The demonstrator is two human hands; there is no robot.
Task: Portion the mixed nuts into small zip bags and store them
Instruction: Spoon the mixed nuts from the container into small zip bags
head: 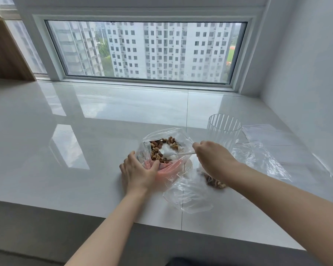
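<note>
A large clear bag of mixed nuts stands open on the white counter, its lower part pinkish. My left hand grips the bag's near left side. My right hand holds a thin clear spoon whose bowl reaches into the bag over the nuts. A small zip bag lies flat just right of the big bag, with a little heap of nuts in it, partly hidden under my right forearm.
A ribbed clear glass stands behind my right hand. More empty clear bags lie spread at the right, near the wall. The counter's front edge runs below my forearms. A window fills the back.
</note>
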